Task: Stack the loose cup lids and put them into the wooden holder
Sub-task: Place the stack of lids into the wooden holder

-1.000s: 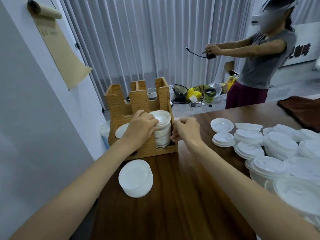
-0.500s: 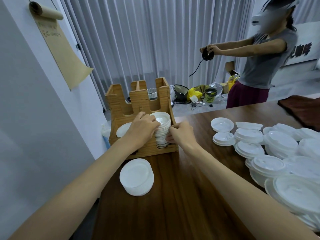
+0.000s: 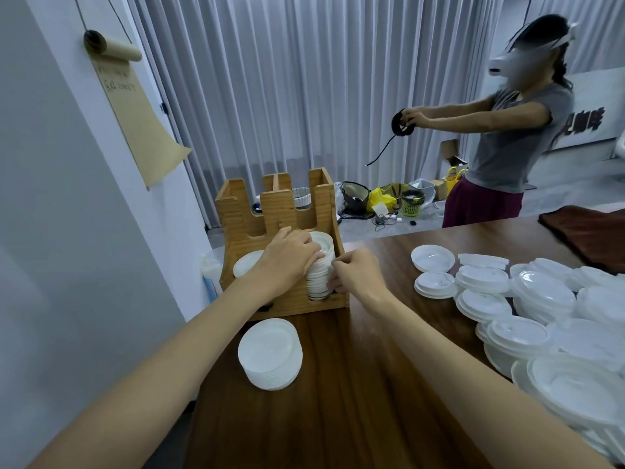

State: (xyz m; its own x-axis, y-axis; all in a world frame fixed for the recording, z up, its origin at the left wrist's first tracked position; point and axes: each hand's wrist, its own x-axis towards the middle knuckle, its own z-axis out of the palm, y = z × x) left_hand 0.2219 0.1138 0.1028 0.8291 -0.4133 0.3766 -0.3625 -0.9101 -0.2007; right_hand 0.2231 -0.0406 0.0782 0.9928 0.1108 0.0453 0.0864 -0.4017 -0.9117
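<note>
On the table (image 3: 355, 401), the stack (image 3: 321, 253) is gripped by the left hand (image 3: 287, 262), now pinched by the right hand (image 3: 360, 274) too; seating in the holder (image 3: 236, 214) is judged nearly done.

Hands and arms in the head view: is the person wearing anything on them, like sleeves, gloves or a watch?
The left forearm and right forearm are bare from the picture's edge to the wrists, no sleeves; neither the left hand nor the right hand has a glove, watch or bracelet.
</note>
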